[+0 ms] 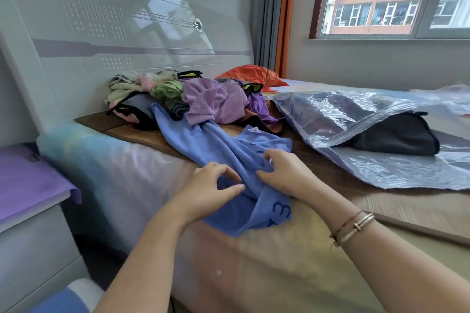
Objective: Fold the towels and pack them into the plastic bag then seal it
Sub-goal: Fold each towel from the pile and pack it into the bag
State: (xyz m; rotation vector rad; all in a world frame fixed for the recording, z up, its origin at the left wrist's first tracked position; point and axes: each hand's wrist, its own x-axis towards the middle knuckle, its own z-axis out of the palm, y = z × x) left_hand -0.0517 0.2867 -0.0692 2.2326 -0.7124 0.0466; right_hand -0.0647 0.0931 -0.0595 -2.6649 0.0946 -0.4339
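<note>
Both hands, left (211,190) and right (284,173), pinch the bunched blue towel (216,142) at the bed (254,262) edge, seemingly to spread it for folding, left of the bag (356,114).

The crumpled blue microfibre towel (203,142) runs up under the rumpled lilac towel (211,104), so its far end is hidden, and the dark lettering near its lower corner is only partly readable. The heap of mixed cloths (142,91) by the headboard overlaps too much to count its pieces. The folded black towel (396,137) sits half inside the clear plastic bag (343,114), whose glare veils the dark contents further in. The bag's right side runs past the picture's edge. The purple-topped bedside cabinet (25,185) is cut off at left.
</note>
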